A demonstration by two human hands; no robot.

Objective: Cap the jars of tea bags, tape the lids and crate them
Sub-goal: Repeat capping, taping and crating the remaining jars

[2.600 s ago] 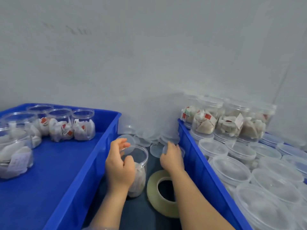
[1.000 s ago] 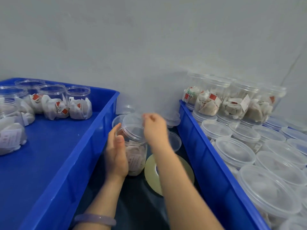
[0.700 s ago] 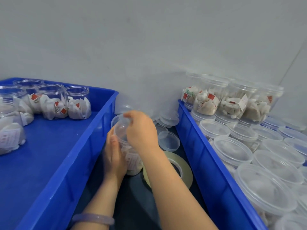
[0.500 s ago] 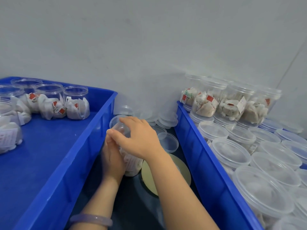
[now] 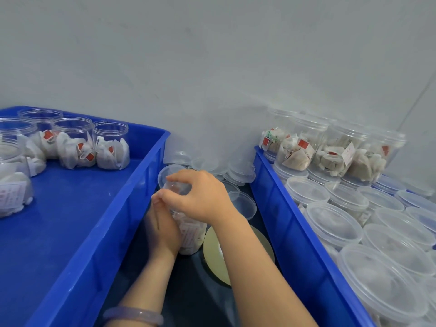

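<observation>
A clear jar of tea bags (image 5: 190, 234) stands on the dark surface between two blue crates. My left hand (image 5: 162, 228) grips its side from the left. My right hand (image 5: 200, 197) curls over its top, fingers wrapped round a clear lid (image 5: 175, 186) sitting on the jar's mouth. A roll of tape (image 5: 218, 253) lies flat just right of the jar, partly under my right forearm. Loose clear lids (image 5: 243, 204) lie behind the jar by the wall.
The left blue crate (image 5: 99, 223) holds several uncapped jars of tea bags (image 5: 111, 147) at its far end. The right blue crate (image 5: 295, 237) is packed with capped jars (image 5: 332, 220), more stacked on top (image 5: 297, 147). A grey wall runs behind.
My right hand brought a lid from the pile over to the jar and set it on the mouth; it now wraps over the top. My left hand kept holding the jar.
</observation>
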